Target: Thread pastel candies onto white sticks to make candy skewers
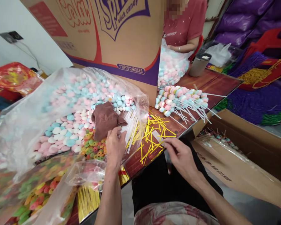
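My left hand (116, 144) touches or hovers at the lower edge of a brown cloth (104, 121), its fingers curled and apart with nothing seen between them. My right hand (180, 153) pinches the end of a small clear plastic piece (157, 136) above scattered yellow ties (152, 145). White sticks (131, 125) lie just right of the cloth. Pastel candies (70, 134) fill a large open plastic bag (23, 109) on the left, with ring-shaped gummies (93, 147) in front of the cloth. Finished-looking candy sticks (184, 100) are piled at the table's right.
A tall carton (121, 40) stands behind the bag. Across the table, a person in a red shirt (187, 22) sits by another candy bag (172, 67). A grey cup (199, 64) stands near the far edge. An open carton (239, 156) is at the right, below the tabletop.
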### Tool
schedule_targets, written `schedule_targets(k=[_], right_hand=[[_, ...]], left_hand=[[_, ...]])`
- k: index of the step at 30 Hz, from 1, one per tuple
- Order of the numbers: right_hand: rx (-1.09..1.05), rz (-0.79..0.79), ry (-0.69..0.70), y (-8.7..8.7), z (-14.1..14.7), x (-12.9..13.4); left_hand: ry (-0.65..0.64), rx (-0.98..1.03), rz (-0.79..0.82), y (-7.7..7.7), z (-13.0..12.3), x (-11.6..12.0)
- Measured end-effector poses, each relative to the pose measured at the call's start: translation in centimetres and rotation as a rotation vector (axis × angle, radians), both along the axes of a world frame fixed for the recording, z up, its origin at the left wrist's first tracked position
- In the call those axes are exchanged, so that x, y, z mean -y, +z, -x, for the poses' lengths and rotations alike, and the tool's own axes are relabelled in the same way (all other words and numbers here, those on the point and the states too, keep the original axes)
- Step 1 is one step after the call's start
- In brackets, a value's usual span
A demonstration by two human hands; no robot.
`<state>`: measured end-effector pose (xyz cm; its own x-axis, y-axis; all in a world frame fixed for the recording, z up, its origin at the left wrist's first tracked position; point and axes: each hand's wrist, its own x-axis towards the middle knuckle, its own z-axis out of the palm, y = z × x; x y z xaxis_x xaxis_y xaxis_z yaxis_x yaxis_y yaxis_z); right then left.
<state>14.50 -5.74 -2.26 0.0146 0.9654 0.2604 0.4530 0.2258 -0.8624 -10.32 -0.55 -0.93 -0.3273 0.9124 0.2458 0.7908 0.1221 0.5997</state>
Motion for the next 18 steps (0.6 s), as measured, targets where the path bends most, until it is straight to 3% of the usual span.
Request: schedule_targets(k=[4, 6, 9, 10, 14, 18], right_hand=[[0.218, -0.117, 0.018, -1.0, 0.9, -0.3], [0.256, -0.131, 0.009, -1.2, 1.0, -0.3], [0.289, -0.133, 0.001, -1.4, 1.1, -0.3], [0.298, -0.136, -0.005, -1.4, 1.1, -0.3], [0.285, -0.144, -0.017, -1.5, 1.3, -0.3], [0.268, -0.144, -0.025, -1.5, 1.4, -0.3]], left_hand=[[-0.184, 0.121, -0.040, 2.0, -1.8, -0.8], [-0.330, 0.197, -0.040, 2.9, -4.2, -1.5], [-0.668, 0.220, 0.021, 3.4, -8.0, -3.5], [-0.694, 0.166, 0.027, 3.2, -8.9, -4.4], [-0.421, -0.183, 0.052, 1.6, -8.9, -8.0], [-0.304, -0.292, 0.134, 0.4, -6.9, -9.6]])
